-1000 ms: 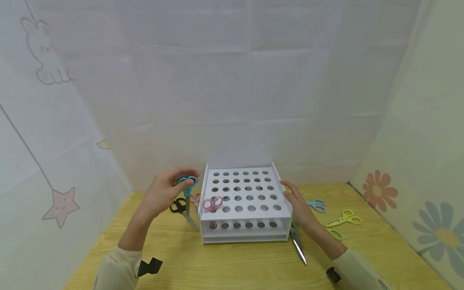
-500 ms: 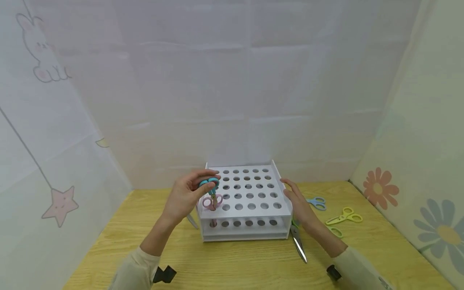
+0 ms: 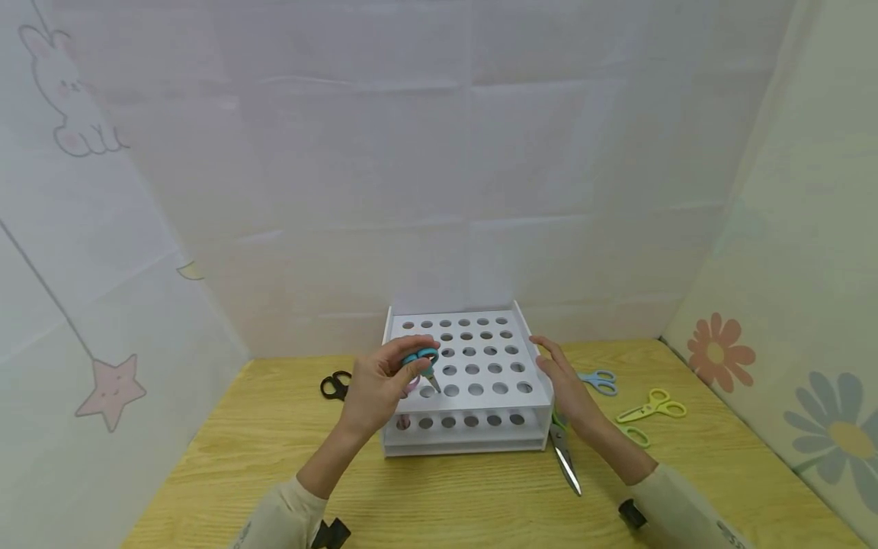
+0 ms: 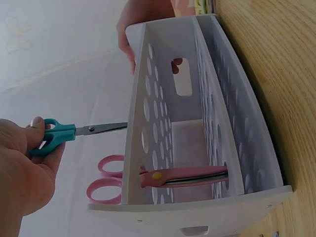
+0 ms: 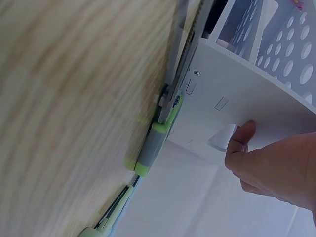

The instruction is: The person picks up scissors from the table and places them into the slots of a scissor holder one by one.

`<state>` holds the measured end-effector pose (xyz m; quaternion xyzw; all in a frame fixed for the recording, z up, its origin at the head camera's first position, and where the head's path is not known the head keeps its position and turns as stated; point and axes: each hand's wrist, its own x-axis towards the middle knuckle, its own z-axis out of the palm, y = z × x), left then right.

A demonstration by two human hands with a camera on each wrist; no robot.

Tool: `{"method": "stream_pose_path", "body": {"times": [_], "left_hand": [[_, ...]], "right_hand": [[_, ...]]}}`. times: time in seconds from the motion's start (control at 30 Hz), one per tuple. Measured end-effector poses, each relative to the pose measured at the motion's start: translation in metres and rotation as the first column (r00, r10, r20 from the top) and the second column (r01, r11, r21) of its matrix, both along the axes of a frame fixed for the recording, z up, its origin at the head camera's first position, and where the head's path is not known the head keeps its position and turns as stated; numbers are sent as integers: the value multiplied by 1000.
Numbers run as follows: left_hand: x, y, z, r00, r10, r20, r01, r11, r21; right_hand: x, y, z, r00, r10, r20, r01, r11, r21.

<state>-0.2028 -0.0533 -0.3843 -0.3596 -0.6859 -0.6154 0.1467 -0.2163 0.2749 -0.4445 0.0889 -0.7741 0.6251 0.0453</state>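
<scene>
My left hand (image 3: 376, 385) pinches the teal handles of a small pair of scissors (image 4: 61, 134), blades pointing down over the front row of holes in the white rack (image 3: 511, 399). In the left wrist view the blade tip comes right at the rack's perforated top. Pink scissors (image 4: 185, 176) stand in the front left corner hole, their blades passing down through the lower shelf. My right hand (image 3: 565, 385) rests against the rack's right side wall; in the right wrist view its thumb is at the cut-out handle hole (image 5: 223, 138).
Black-handled scissors (image 3: 336, 386) lie left of the rack. Along its right side lie large scissors with green-and-grey handles (image 5: 154, 148). Further right on the wooden table (image 3: 439, 503) are blue scissors (image 3: 600, 382), yellow scissors (image 3: 655, 406) and a yellow-green handle loop (image 3: 636, 436).
My left hand has carried the teal scissors rightward from beside the rack to over its front row, past the pink scissors. My right hand has stayed at the rack's side.
</scene>
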Motion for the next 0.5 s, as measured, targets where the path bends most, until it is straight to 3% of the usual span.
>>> {"method": "stream_pose_path", "body": {"times": [0.17,0.5], "left_hand": [[-1,0,-1,998,56,-26,-57,998,-10],[-5,-1,-7,992,124,20,-121,987,-108]], "right_hand": [[0,0,-1,1000,2,-3,-2,1000,1],[-3,1,-2,1000,-19,11,18,1000,22]]}}
